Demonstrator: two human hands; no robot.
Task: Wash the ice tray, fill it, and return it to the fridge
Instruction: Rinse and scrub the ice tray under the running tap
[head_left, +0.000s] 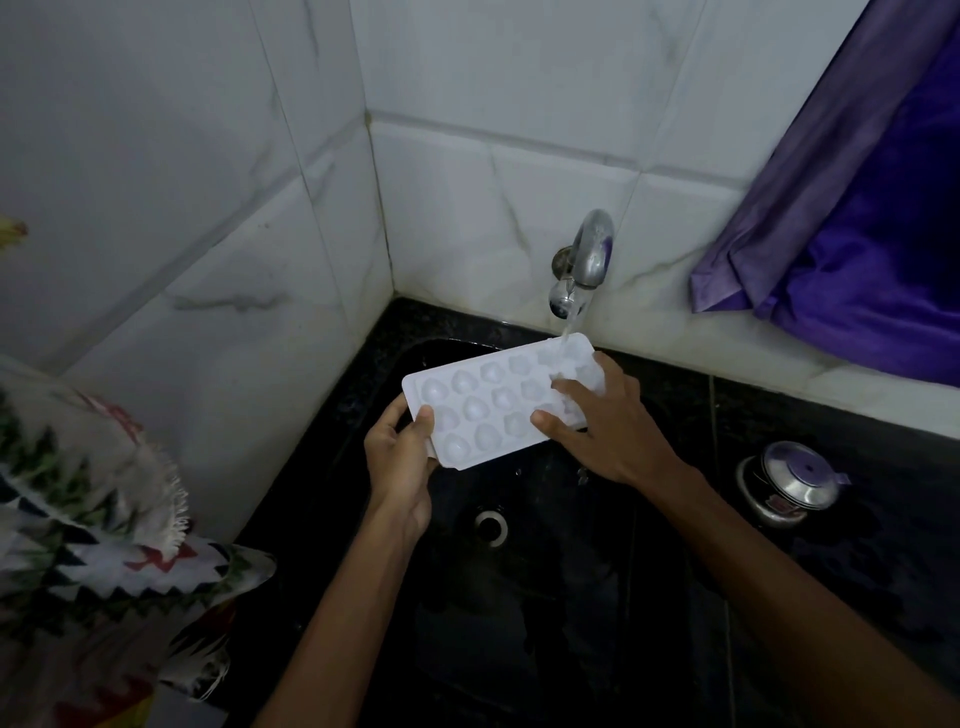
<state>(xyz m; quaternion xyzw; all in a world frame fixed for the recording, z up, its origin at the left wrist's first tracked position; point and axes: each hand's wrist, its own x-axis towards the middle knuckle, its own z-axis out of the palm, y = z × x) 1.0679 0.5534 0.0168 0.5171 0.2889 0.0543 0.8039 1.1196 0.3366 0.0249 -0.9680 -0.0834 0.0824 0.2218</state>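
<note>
White ice tray (483, 410), rounded cups, held over the black sink (519, 597) with tap (592, 249) water hitting its far corner. The left hand (400, 462) grips one end, right hand (608, 431) lies spread across the other.

1. Purple curtain (857, 208), upper right, bottom edge bunched on the wall ledge.
2. Small steel pot (792, 480) with lid, right side, on black counter (883, 545).
3. Patterned cloth (78, 493), frayed edge, lower left.
4. White marbled wall tiles (156, 156), top.
</note>
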